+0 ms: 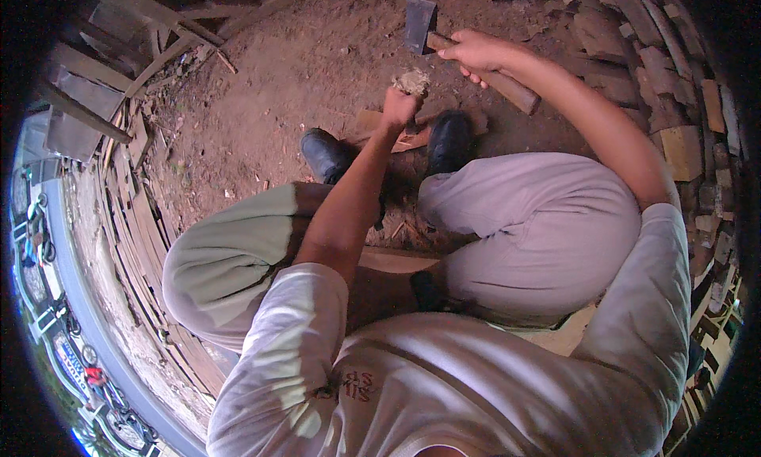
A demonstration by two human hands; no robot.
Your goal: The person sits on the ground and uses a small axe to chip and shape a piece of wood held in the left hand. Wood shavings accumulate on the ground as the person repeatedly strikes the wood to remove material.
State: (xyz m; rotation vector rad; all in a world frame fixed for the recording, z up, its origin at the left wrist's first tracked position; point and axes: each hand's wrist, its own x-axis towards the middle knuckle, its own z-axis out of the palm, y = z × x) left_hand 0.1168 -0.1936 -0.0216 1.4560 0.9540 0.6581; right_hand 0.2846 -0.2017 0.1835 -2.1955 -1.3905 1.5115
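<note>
My right hand (478, 54) is closed round the wooden handle of a hatchet (515, 91), raised beyond my boots. The hatchet's broad grey head points away from me, up and left of the hand. My left hand (402, 108) makes a fist round an upright chisel-like tool with a frayed, pale wooden top (412, 82). A short dark part shows under that fist; its lower end I cannot make out. Below it, a reddish piece of wood (410, 142) lies on the ground between my boots.
My black boots, left (325, 153) and right (450, 142), flank the wood. Stacked timber pieces (680, 152) line the right side. Long planks (147, 243) lie at the left, with a road (83, 259) and parked motorbikes beyond. Wood chips dot the dirt floor (261, 92).
</note>
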